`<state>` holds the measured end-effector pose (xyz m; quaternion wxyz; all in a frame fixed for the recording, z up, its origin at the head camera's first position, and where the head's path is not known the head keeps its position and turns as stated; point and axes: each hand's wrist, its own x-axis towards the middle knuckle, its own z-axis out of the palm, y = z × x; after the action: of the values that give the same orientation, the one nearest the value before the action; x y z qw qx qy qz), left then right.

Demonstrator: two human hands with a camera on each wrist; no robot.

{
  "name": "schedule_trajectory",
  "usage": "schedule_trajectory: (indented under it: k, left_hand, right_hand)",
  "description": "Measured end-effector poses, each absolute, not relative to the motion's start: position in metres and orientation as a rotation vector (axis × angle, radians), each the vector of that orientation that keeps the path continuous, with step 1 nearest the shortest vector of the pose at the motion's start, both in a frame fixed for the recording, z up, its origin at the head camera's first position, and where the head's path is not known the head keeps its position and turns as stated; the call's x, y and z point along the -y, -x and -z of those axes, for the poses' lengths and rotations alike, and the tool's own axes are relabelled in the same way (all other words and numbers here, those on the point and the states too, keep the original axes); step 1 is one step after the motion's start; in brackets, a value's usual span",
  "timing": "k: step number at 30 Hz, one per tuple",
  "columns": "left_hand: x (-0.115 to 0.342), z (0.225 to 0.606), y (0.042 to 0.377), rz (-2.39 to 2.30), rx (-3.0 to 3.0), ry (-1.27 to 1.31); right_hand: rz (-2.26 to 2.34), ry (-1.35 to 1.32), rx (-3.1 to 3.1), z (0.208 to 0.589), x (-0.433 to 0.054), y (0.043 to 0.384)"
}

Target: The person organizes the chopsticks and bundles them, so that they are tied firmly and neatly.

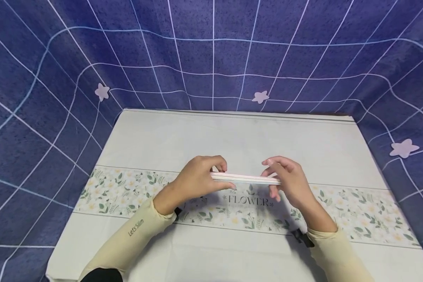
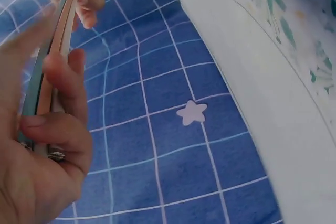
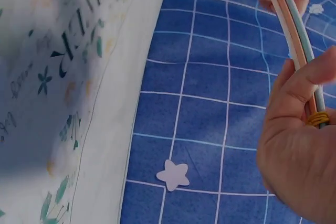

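A thin, flat bundle of pastel layers (image 1: 246,179) is held level above the table, seen edge-on in the head view. My left hand (image 1: 195,178) grips its left end, fingers above and thumb below. My right hand (image 1: 295,186) holds the other end between bent fingers. Teal, orange and white layers (image 2: 46,90) show in the left wrist view, with a silvery coiled bit (image 2: 56,156) by the left palm. In the right wrist view a yellow band-like piece (image 3: 317,119) sits at the right end. The palms hide both tips of the bundle.
Under the hands lies a white table cover (image 1: 232,137) with a floral strip (image 1: 127,192) marked "FLOWER". Blue grid-patterned fabric (image 1: 211,55) with pale star shapes (image 1: 261,97) rises behind the table and along both sides.
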<state>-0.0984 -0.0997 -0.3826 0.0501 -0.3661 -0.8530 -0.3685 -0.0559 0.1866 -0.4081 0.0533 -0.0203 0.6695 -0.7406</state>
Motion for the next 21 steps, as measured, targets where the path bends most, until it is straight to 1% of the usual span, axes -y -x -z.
schedule_trajectory:
  k: [2,4,7,9,13,18,21]
  left_hand:
    - [0.099,0.382,0.099,1.311,2.556,1.032]
    - [0.098,0.383,0.099,1.489,2.503,0.895]
    - [0.095,0.389,0.099,1.77,2.375,0.721]
    - [0.093,0.392,0.098,1.948,2.273,0.649]
    - [0.089,0.395,0.098,2.131,2.125,0.632]
    - [0.086,0.393,0.097,2.108,2.101,0.692]
    - [0.086,0.39,0.095,2.075,2.113,0.73]
  right_hand:
    - [2.222,-0.002,-2.033,0.406,-0.188,0.056]
    - [2.231,-0.036,-2.04,0.406,-0.188,0.055]
    - [2.25,-0.073,-2.049,0.408,-0.186,0.053]
    - [2.252,-0.076,-2.045,0.411,-0.185,0.052]
    - [2.299,-0.019,-2.02,0.415,-0.184,0.05]
    - [2.339,0.051,-2.058,0.419,-0.182,0.049]
    - [2.379,0.034,-2.038,0.424,-0.18,0.047]
